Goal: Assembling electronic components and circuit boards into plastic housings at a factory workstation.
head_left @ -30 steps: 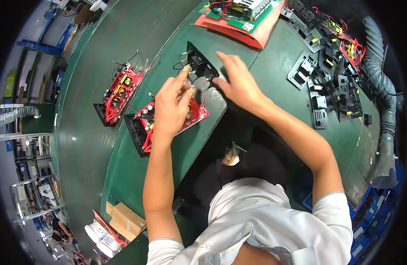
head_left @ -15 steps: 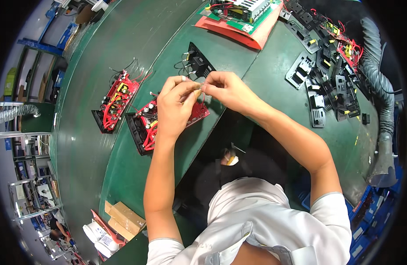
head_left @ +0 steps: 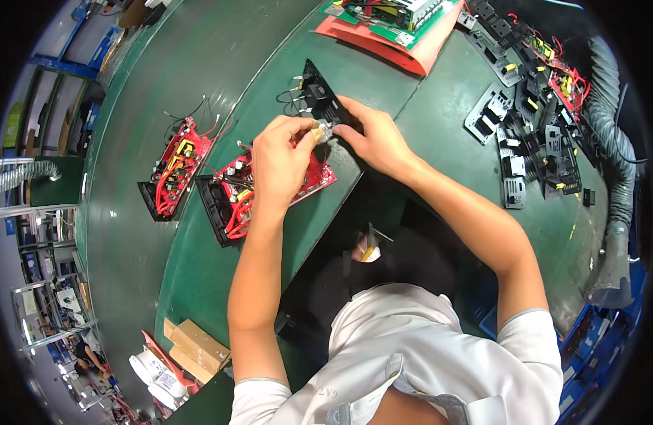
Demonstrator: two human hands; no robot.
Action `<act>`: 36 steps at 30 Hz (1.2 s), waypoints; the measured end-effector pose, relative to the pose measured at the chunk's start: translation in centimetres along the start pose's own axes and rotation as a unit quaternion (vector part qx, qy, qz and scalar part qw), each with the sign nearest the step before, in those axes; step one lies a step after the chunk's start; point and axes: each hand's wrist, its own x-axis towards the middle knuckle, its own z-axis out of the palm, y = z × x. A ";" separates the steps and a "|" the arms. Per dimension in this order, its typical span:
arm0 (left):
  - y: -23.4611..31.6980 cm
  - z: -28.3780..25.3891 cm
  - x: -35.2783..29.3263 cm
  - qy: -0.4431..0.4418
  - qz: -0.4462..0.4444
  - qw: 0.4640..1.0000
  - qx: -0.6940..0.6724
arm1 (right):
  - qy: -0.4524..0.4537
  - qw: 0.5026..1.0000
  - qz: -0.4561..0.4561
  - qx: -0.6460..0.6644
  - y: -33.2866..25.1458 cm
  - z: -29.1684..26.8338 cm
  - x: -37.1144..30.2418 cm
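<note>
Over the green bench, my left hand (head_left: 278, 159) pinches a small yellowish piece, too small to name, beside the lower end of a black panel (head_left: 318, 95). My right hand (head_left: 376, 138) has its fingers behind that panel's right edge and its thumb in front, gripping it. Sockets and thin dark wires stick out from the panel's left face. Beneath my left hand lies a red circuit board (head_left: 313, 180) with thick red wires and a black end plate (head_left: 214, 205); my hand covers part of it.
A second red circuit board (head_left: 179, 163) lies to the left. Several black panels (head_left: 514, 166) are heaped at the right near a grey flexible duct (head_left: 604, 106). A green board assembly (head_left: 404, 35) rests on orange-red foam (head_left: 372, 44) at the back. Cardboard (head_left: 197, 347) is at lower left.
My right hand has left its pinch against the left fingertips and now holds the black panel's edge. The left hand has stayed close to its place, still pinching.
</note>
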 end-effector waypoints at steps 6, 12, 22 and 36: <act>0.2 -0.4 -0.2 0.006 -0.017 1.000 -0.003 | 0.082 0.993 -0.086 -0.018 -0.8 0.9 -0.2; -0.4 -0.4 0.0 -0.006 0.003 1.000 -0.013 | 0.086 0.989 -0.119 -0.016 -1.1 1.1 -0.3; -1.1 -0.5 0.3 -0.011 -0.019 0.999 -0.038 | 0.088 0.987 -0.131 -0.037 -0.9 1.5 -0.2; -1.5 0.0 0.8 -0.016 0.004 0.999 -0.046 | 0.098 0.982 -0.150 -0.055 -0.6 2.0 0.0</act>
